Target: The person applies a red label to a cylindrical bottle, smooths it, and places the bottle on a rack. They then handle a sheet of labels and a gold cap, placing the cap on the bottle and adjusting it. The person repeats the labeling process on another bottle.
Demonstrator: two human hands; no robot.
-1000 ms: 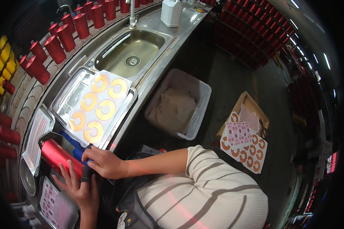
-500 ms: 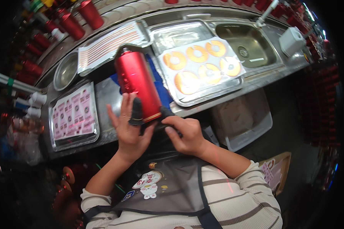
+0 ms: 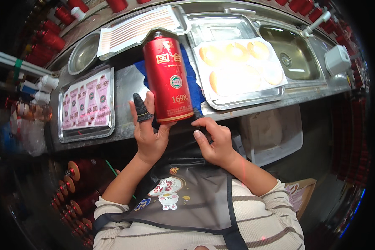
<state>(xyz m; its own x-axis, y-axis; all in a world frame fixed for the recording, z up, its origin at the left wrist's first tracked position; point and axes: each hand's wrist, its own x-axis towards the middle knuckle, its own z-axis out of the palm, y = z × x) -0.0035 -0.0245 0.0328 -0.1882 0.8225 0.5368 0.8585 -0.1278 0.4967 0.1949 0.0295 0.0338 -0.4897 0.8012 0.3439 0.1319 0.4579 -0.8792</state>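
Observation:
A red bottle (image 3: 161,85) with gold print and a round green-and-white seal lies with its neck away from me, over a blue cloth (image 3: 193,71). My left hand (image 3: 150,137) is beside its base, fingers spread upward. One left finger wears a black cover, and the thumb is at the bottle's bottom edge. By the lower right of the base is my right hand (image 3: 216,141), its fingers curled and thumb close to the index finger. A black-covered right finger points toward the bottle. Whatever the right fingers hold, if anything, is hidden.
At left stands a metal tray (image 3: 87,135) of pink printed sheets. A metal bowl (image 3: 72,62) and a tray of striped strips (image 3: 108,52) lie beyond. To the right, a tray (image 3: 241,100) bears ring-shaped decals, beside a sink (image 3: 316,79). Several red bottles (image 3: 91,175) stand below left.
The bottle has turned about its length, so its print now faces up. My left covered finger has come off the bottle's side. The whole view has shifted slightly.

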